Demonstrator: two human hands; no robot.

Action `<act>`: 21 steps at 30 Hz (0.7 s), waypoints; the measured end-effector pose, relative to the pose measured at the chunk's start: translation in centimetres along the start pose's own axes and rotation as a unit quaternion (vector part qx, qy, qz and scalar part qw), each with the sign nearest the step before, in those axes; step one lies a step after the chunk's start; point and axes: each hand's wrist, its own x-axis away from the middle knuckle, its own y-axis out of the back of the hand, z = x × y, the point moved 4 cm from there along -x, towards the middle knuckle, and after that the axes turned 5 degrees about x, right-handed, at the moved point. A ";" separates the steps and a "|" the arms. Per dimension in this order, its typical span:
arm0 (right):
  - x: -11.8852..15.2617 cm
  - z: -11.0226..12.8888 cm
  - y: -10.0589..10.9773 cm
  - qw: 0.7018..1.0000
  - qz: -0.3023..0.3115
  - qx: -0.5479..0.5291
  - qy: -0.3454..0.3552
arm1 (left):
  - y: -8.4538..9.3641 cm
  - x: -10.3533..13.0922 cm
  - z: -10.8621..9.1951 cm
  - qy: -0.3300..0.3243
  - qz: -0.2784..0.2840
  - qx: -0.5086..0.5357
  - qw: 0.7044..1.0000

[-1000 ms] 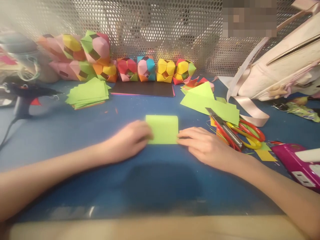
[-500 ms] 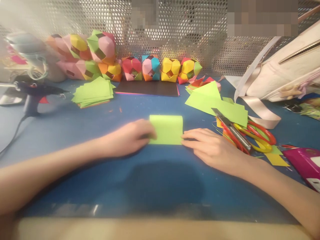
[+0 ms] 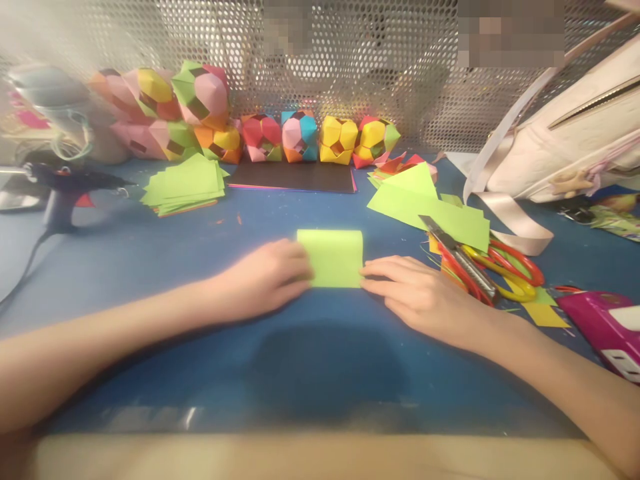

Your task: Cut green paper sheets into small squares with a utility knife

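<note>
A light green paper, bent over along its far edge, lies on the blue table in the middle. At its left edge is my left hand, fingers closed on the paper and a little blurred. My right hand pinches the lower right corner with thumb and fingertips. Behind the paper, a black sheet rests on other coloured sheets. A stack of green papers is at the back left.
Folded paper balls line the back by a perforated metal panel. Right: green sheets, a cutter, scissors, a magenta object, a ribbon, a white bag. Left: a glue gun.
My left hand has shifted slightly at the paper's left edge, its thumb now nearer the lower left corner. The whole view has moved a little; my right hand keeps its place on the paper.
</note>
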 end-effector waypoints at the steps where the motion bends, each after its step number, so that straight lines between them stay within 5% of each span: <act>1: 0.0 0.0 0.0 1.000 0.001 0.002 0.000 | -0.1 0.0 0.0 -0.003 -0.001 -0.009 1.000; 13: -0.2 0.1 0.1 1.000 0.017 0.015 -0.001 | -0.6 0.2 -0.6 -0.055 0.031 -0.199 0.978; 21: -0.8 0.1 0.1 0.999 0.047 0.014 -0.015 | -1.3 -0.2 -2.6 -0.090 0.014 -0.217 0.972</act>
